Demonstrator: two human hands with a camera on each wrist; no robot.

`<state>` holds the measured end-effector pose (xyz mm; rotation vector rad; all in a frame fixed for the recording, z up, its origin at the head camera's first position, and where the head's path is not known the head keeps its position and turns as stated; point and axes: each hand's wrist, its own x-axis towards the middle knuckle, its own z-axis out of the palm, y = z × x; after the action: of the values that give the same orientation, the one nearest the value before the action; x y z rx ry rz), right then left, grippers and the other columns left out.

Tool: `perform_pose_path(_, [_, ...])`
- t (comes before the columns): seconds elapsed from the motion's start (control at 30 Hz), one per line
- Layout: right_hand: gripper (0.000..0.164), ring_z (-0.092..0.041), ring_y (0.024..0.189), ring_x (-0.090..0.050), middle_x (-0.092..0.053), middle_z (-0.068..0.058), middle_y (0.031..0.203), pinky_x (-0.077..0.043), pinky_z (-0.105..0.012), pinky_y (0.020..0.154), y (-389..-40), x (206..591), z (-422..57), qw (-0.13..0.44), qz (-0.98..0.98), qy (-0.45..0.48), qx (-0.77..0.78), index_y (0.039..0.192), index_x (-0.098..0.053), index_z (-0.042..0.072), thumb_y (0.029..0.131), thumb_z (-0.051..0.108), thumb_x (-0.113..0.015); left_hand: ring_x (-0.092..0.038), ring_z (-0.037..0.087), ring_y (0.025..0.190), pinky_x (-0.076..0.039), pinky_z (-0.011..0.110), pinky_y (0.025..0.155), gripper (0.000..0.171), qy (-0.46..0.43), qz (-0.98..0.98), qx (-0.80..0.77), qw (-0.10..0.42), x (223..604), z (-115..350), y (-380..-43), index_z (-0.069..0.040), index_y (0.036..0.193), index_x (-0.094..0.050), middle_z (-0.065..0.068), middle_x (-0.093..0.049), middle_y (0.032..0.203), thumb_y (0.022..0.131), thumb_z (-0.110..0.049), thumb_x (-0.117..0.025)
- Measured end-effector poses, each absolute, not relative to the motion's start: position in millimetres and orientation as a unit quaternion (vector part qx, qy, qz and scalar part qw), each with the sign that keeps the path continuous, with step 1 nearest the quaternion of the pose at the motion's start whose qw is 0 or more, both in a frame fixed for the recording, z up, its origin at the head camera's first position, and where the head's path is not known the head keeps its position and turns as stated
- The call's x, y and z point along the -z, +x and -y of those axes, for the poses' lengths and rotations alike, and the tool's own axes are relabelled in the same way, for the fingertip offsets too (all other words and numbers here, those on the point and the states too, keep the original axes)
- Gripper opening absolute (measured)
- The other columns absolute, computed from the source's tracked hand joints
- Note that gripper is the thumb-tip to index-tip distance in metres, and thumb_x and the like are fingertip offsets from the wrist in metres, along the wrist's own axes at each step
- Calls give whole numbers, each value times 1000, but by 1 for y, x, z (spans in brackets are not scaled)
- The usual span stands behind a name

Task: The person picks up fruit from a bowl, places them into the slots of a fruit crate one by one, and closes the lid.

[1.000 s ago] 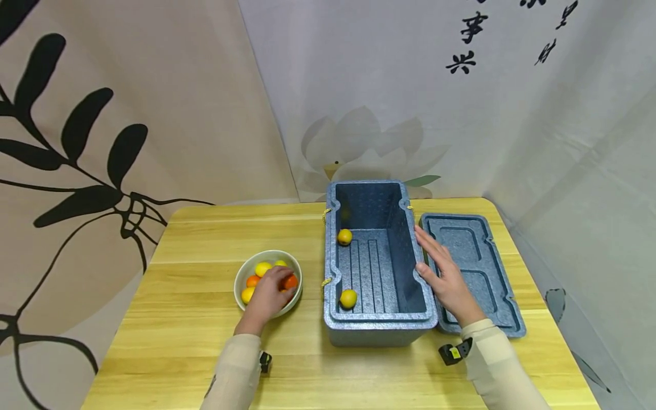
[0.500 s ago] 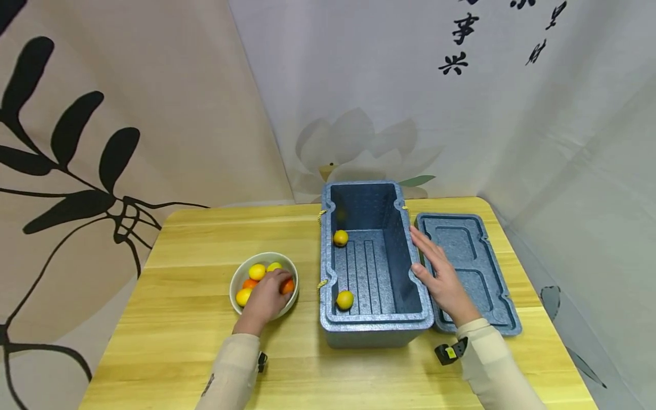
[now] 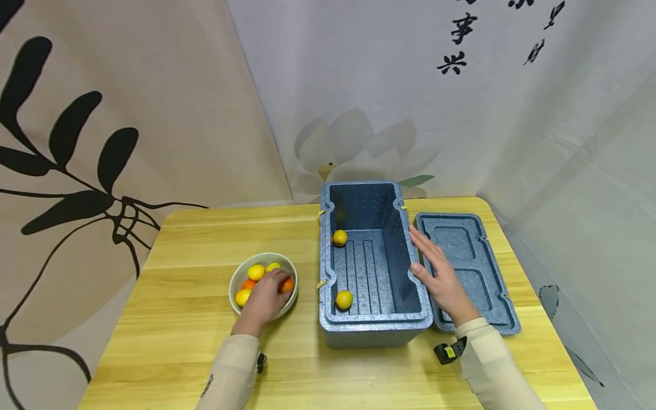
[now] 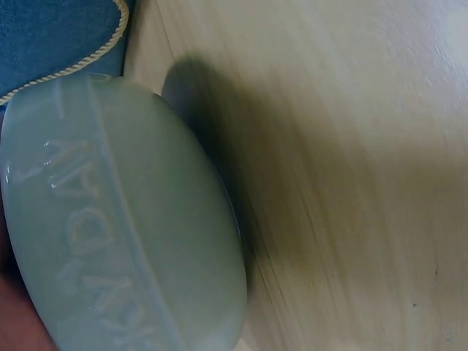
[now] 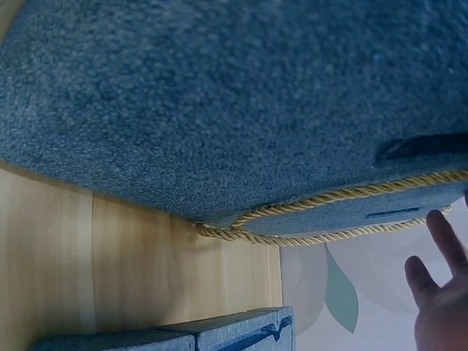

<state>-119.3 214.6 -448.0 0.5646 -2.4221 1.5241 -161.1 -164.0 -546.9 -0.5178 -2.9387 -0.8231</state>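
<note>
In the head view, my left hand [image 3: 266, 293] reaches into a pale green bowl [image 3: 235, 285], its thumb and fingers around an orange fruit [image 3: 288, 284]. Beside them sit more fruits, such as a yellow one [image 3: 256, 272]; others lie hidden under the hand. The left wrist view shows the bowl's outer wall [image 4: 124, 219] with raised lettering. My right hand [image 3: 445, 280] rests with straight fingers along the right rim of a blue-grey foam box [image 3: 376, 326]. Inside it, on the left, lie a rear yellow fruit [image 3: 340, 238] and a front yellow fruit [image 3: 344, 300].
A blue-grey lid [image 3: 474, 250] lies right of the box, partly behind the right hand. Twisted gold rope [image 5: 351, 194] hangs along the box's side. Everything stands on a wooden table [image 3: 184, 319], with a printed cloth [image 3: 205, 102] behind.
The whole head view shifts slightly left. My left hand stays in the bowl at the orange fruit, its fingertips slightly lower around it. The right hand keeps its place on the box.
</note>
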Motion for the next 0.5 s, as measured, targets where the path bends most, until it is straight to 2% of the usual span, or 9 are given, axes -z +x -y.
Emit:
perform_pose_path(0.4, [53,-46,140,-24,-30,-20,155,-7,-67,111,-120,450,-215,113,827,195,-515,148,-37,-4,98,1,-54,-58,32,109,-48,47,96,37,-131,930,344,14,541,174,-161,1,119,-67,11,-63,118,85,-10,-77])
perform_pose_path(0.5, [54,-41,142,-24,-30,-18,155,-6,-66,112,-120,450,-215,112,829,192,-514,148,-37,-4,97,1,-54,-58,34,111,-46,48,98,39,-131,927,352,19,538,176,-160,1,120,-66,13,-62,121,85,-11,-77])
